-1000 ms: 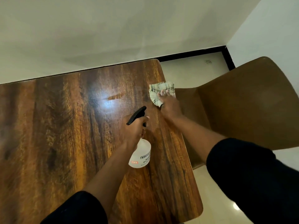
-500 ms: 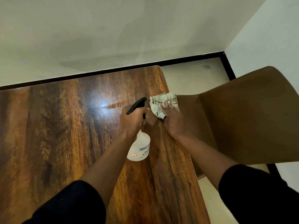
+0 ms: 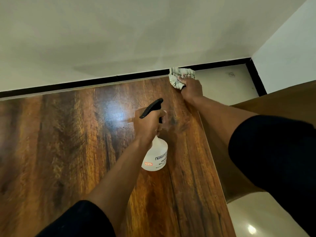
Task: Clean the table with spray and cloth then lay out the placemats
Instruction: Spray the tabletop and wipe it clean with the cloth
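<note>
A glossy dark wooden table [image 3: 68, 151] fills the left and middle of the head view. My left hand [image 3: 149, 125] grips the neck of a white spray bottle [image 3: 156, 155] with a black trigger head, held just above the table's right part. My right hand [image 3: 190, 88] presses a crumpled white checked cloth [image 3: 179, 75] onto the table's far right corner, with fingers curled into the fabric. No placemats are in view.
A brown wooden chair [image 3: 282, 103] stands close against the table's right edge, under my right arm. A white wall with a black skirting [image 3: 85, 84] runs along the table's far edge. Pale tiled floor [image 3: 222, 82] shows beyond the corner.
My right hand has slid the cloth away from me along the right edge to the far corner. The left hand still holds the bottle in about the same place.
</note>
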